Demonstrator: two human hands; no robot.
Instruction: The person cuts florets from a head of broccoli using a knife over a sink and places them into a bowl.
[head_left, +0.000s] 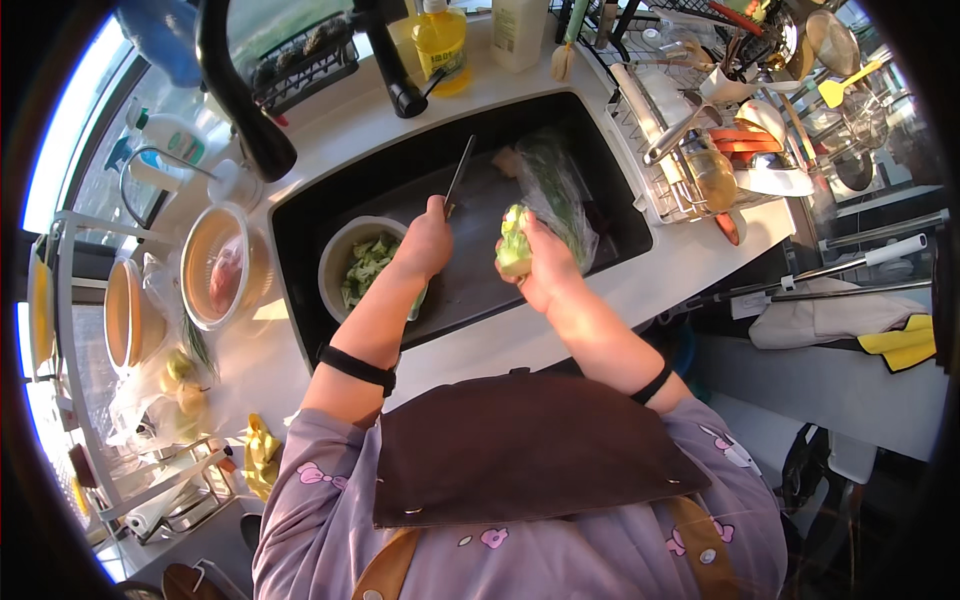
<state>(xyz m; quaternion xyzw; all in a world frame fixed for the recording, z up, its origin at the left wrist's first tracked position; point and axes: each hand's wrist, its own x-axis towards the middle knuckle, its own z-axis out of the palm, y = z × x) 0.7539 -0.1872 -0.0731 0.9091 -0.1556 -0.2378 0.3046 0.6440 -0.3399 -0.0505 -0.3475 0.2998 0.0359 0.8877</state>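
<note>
Over a dark kitchen sink, my left hand grips a knife by its handle, the blade pointing up and away. My right hand is closed around a pale green vegetable stem, perhaps a broccoli stalk. Below my left hand, a round bowl of cut green pieces stands in the sink's left part. A clear plastic bag with green vegetables lies in the right part, beyond my right hand. The two hands are apart.
A black faucet reaches over the sink's left rear corner. Yellow dish soap stands behind the sink. On the right is a loaded dish rack. A strainer basket with packaged meat sits on the left counter, near bagged produce.
</note>
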